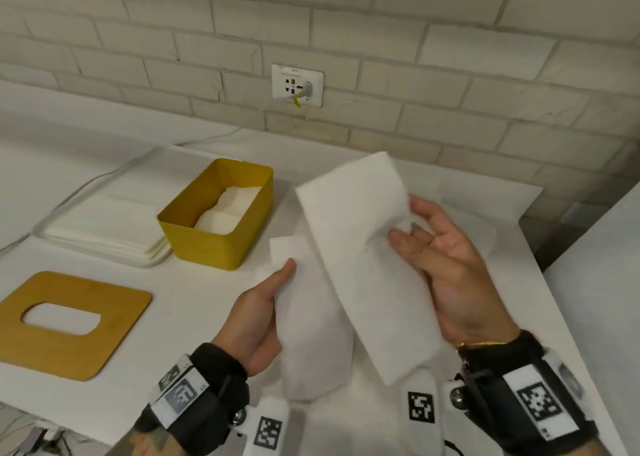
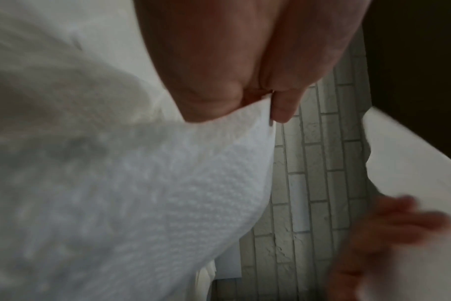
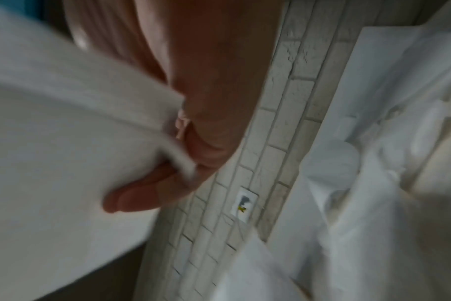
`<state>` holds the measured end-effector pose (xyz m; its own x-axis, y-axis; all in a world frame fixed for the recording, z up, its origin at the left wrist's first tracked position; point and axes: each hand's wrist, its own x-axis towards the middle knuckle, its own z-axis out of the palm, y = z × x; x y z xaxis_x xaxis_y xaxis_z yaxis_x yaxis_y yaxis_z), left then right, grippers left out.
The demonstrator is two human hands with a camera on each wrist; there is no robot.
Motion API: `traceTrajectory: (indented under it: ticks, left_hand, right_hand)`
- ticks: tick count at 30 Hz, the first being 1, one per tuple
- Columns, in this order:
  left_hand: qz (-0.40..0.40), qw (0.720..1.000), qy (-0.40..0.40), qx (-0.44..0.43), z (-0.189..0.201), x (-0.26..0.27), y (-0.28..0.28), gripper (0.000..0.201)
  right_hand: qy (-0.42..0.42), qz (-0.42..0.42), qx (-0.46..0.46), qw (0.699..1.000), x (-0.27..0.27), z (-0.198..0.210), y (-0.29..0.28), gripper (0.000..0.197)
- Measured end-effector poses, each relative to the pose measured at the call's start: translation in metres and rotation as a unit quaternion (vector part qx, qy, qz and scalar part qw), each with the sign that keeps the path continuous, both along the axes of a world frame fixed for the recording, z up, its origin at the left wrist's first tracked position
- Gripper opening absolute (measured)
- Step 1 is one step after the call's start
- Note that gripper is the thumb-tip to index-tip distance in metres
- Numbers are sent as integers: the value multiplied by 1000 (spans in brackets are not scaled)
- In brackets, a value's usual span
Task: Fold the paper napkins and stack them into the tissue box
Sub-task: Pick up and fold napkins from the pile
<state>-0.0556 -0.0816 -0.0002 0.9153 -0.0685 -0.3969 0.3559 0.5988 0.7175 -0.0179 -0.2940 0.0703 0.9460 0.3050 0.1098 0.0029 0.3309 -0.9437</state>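
I hold a white paper napkin (image 1: 356, 247) in the air over the white table (image 1: 194, 303), bent into two long panels. My left hand (image 1: 284, 275) pinches the upper edge of the left panel (image 1: 311, 334) between thumb and fingers. My right hand (image 1: 412, 223) grips the right panel's edge, thumb on top, palm up. The left wrist view shows the embossed napkin (image 2: 168, 183) pinched by the left hand (image 2: 265, 101). In the blurred right wrist view the right hand (image 3: 183, 171) curls round the napkin (image 3: 65, 142). The yellow tissue box (image 1: 207, 244) stands open behind, with folded napkins (image 1: 228, 209) inside.
A wooden lid (image 1: 79, 348) with an oval slot lies at the front left. Behind it a white tray (image 1: 100, 249) carries a flat stack of napkins (image 1: 104, 213). Loose crumpled napkins (image 1: 481, 227) lie right of my hands. A wall socket (image 1: 298, 86) with a cable sits on the brick wall.
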Motion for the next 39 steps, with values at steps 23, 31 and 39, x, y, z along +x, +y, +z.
traceTrajectory:
  ticks: [23,31,39]
  left_hand:
    - [149,987,-65,7,-7,28,44,35]
    - [87,984,-115,101,17,39,60,31]
    - [-37,984,-152,85,22,30,16,33]
  right_hand:
    - [90,-131,-160,974,-3,-44,-8,15]
    - [-143,77,-304,939,3,56,-17,14]
    - [-109,69,-288,949,39,35,37,39]
